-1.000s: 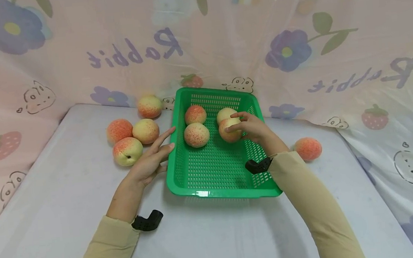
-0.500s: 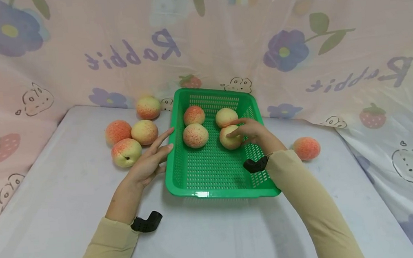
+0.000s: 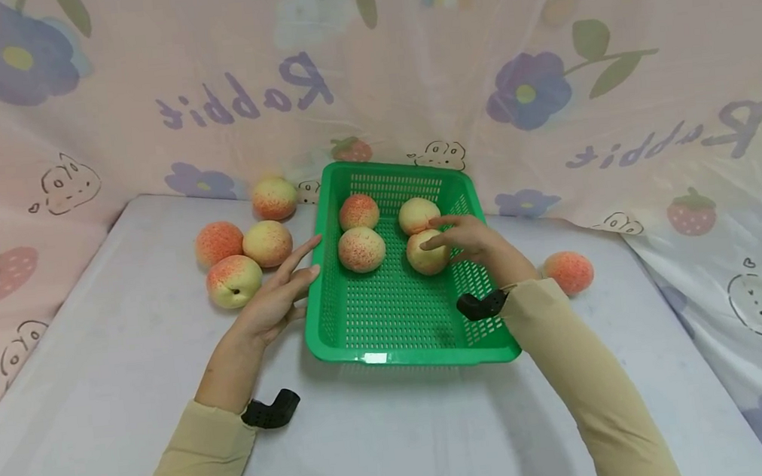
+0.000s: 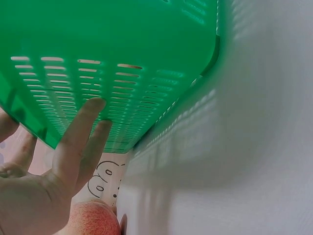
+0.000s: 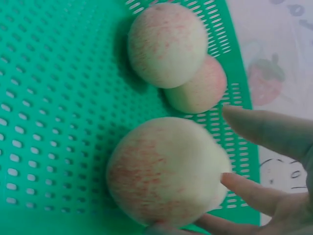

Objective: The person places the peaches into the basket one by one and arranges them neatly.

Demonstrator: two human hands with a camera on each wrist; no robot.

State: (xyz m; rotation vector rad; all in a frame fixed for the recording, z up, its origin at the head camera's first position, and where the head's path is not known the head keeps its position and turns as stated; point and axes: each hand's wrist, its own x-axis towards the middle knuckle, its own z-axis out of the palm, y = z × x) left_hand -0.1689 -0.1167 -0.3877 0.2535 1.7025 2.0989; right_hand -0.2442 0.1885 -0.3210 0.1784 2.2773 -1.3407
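Inside a green plastic basket lie two peaches on the left, a red-flecked peach with a redder peach behind. On the right, a pale peach sits behind a yellowish peach. Over the yellowish peach is my right hand, its fingers spread loosely; in the right wrist view one fingertip meets the peach and another finger stands off it. My left hand rests with extended fingers against the outside of the basket's left wall, some fingers near the rim.
Left of the basket are a red peach, a yellow peach, a peach with its stem hollow showing, and one farther back. Another peach lies right of the basket. A printed cloth hangs behind the white table.
The yellowish peach has turned and come to lie slightly nearer the front, lower in the basket. My right hand has eased a little to the right. My left hand stays at the basket wall.
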